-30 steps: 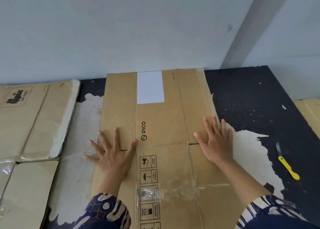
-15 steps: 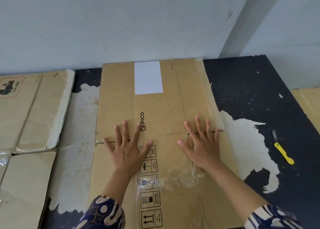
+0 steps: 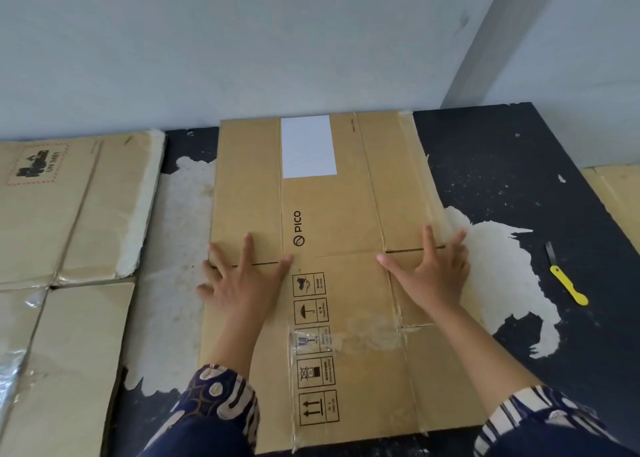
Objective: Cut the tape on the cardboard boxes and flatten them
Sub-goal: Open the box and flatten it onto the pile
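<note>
The dark bench (image 3: pixel 512 186) with its peeling top butted against a pale grey wall (image 3: pixel 242 41). A flattened brown PICO cardboard box (image 3: pixel 332 214) lay across its middle. The left hand (image 3: pixel 242 280) and right hand (image 3: pixel 433 273) pressed it with fingers spread flat, further apart than half a second before. A yellow-handled cutter (image 3: pixel 568 283) lay well right, and other flattened cartons (image 3: pixel 62 214) lay left.

hands: left (image 3: pixel 242 285), right (image 3: pixel 434 271) spread wider | flattened box (image 3: pixel 332 214): still pressed
</note>
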Tool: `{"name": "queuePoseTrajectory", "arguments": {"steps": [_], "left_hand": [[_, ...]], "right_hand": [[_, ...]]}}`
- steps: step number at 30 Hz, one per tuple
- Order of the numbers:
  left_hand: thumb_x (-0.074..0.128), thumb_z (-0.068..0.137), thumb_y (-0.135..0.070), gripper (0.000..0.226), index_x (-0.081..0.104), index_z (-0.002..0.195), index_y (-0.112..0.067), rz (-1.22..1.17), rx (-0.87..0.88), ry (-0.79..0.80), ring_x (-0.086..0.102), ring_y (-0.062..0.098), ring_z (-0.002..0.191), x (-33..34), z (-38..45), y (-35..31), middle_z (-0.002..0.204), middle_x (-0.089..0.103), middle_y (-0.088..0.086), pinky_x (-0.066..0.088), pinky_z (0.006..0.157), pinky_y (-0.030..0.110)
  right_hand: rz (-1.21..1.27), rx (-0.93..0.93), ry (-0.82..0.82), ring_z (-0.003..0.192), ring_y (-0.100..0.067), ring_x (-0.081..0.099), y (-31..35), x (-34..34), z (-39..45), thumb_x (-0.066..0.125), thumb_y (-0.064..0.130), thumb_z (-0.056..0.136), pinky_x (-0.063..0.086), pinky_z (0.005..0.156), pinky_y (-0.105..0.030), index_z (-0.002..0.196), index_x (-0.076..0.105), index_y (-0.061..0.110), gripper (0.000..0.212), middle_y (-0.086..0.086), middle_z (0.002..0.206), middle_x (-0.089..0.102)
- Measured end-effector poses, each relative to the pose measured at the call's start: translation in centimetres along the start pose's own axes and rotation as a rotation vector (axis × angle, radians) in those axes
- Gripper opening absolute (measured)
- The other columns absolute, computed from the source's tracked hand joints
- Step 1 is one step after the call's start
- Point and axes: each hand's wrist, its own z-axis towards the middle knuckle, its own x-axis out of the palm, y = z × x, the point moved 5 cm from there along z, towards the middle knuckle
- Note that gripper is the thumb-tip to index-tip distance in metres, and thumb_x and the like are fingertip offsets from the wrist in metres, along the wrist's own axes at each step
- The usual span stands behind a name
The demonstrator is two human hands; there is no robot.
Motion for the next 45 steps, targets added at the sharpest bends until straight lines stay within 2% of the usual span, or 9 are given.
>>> {"name": "queuePoseTrajectory", "arguments": {"steps": [4, 7, 13, 16, 21, 30, 33, 38, 45], "left_hand": [[0.056, 0.059, -0.083, 0.101, 0.018, 0.142, -0.041, -0.016, -0.046, 0.037, 0.028, 0.039, 0.129, -2.4, 1.6, 1.4, 0.148, 0.018, 0.012, 0.033, 0.099, 0.05], [0.067, 0.055, -0.077, 0.112, 0.013, 0.145, -0.037, -0.059, -0.025, 0.063, 0.041, 0.038, 0.123, -3.6, 2.7, 2.3, 0.14, 0.031, 0.014, 0.04, 0.097, 0.048], [0.076, 0.064, -0.058, 0.106, 0.012, 0.145, -0.033, -0.222, 0.049, 0.107, 0.046, 0.038, 0.117, -4.2, 2.2, 3.1, 0.136, 0.032, 0.013, 0.042, 0.092, 0.044], [0.073, 0.069, -0.055, 0.102, 0.01, 0.146, -0.031, -0.215, 0.066, 0.041, 0.049, 0.036, 0.114, -4.7, 1.6, 2.8, 0.134, 0.034, 0.011, 0.042, 0.09, 0.042], [0.069, 0.073, -0.057, 0.108, -0.003, 0.148, -0.027, -0.22, 0.078, 0.038, 0.052, 0.036, 0.11, -4.7, 1.2, 3.0, 0.13, 0.038, 0.012, 0.043, 0.086, 0.04], [0.069, 0.073, -0.052, 0.106, 0.0, 0.149, -0.027, -0.274, 0.145, -0.099, 0.049, 0.029, 0.114, -9.6, 0.4, 4.0, 0.13, 0.04, 0.009, 0.04, 0.089, 0.037], [0.071, 0.071, -0.052, 0.102, 0.008, 0.147, -0.028, -0.302, 0.157, -0.142, 0.05, 0.031, 0.112, -13.3, 1.4, 6.6, 0.125, 0.043, 0.009, 0.039, 0.09, 0.038], [0.068, 0.071, -0.059, 0.101, 0.011, 0.148, -0.028, -0.306, 0.128, -0.214, 0.048, 0.033, 0.117, -18.2, 4.5, 15.4, 0.13, 0.043, 0.01, 0.038, 0.093, 0.04], [0.059, 0.083, -0.054, 0.089, 0.008, 0.15, -0.023, -0.321, 0.076, -0.323, 0.048, 0.037, 0.12, -21.7, 10.3, 28.6, 0.14, 0.04, 0.014, 0.038, 0.093, 0.045]], "right_hand": [[0.065, 0.072, 0.002, 0.134, -0.035, 0.021, -0.1, -2.2, 1.1, 0.058, 0.073, 0.068, 0.026, 0.106, -0.048, 0.146, 0.017, 0.026, 0.1, -0.013, 0.15, 0.02], [0.129, 0.065, 0.096, 0.131, -0.032, 0.026, -0.5, -3.1, 2.1, 0.065, 0.067, 0.067, 0.037, 0.097, -0.044, 0.147, 0.015, 0.026, 0.103, -0.007, 0.146, 0.023], [0.074, -0.002, 0.1, 0.13, -0.03, 0.029, -0.7, -4.1, 2.6, 0.066, 0.064, 0.069, 0.03, 0.103, -0.043, 0.147, 0.014, 0.023, 0.102, -0.007, 0.143, 0.031], [0.269, -0.087, 0.121, 0.13, -0.024, 0.033, -1.0, -4.5, 2.3, 0.067, 0.047, 0.078, 0.033, 0.102, -0.04, 0.149, 0.009, 0.024, 0.095, -0.002, 0.146, 0.024], [0.373, -0.119, 0.167, 0.126, -0.022, 0.038, -1.2, -5.1, 1.5, 0.07, 0.037, 0.079, 0.036, 0.097, -0.034, 0.149, 0.005, 0.026, 0.096, -0.003, 0.144, 0.026], [0.257, -0.163, 0.023, 0.108, -0.026, 0.048, 3.8, -8.8, 0.0, 0.074, 0.036, 0.075, 0.038, 0.075, -0.032, 0.148, 0.008, 0.024, 0.1, -0.008, 0.127, 0.041], [0.294, -0.215, -0.007, 0.096, -0.02, 0.045, 7.5, -10.2, -1.1, 0.076, 0.034, 0.072, 0.04, 0.073, -0.033, 0.144, 0.019, 0.025, 0.092, -0.004, 0.115, 0.045], [0.432, -0.242, -0.022, 0.122, -0.025, 0.044, 15.5, -7.7, -5.7, 0.075, 0.033, 0.073, 0.041, 0.091, -0.037, 0.148, 0.016, 0.023, 0.096, -0.006, 0.136, 0.042], [0.557, -0.245, -0.035, 0.114, -0.023, 0.05, 26.6, 1.6, -12.6, 0.068, 0.031, 0.08, 0.046, 0.091, -0.036, 0.147, 0.022, 0.026, 0.082, -0.004, 0.131, 0.047]]}}
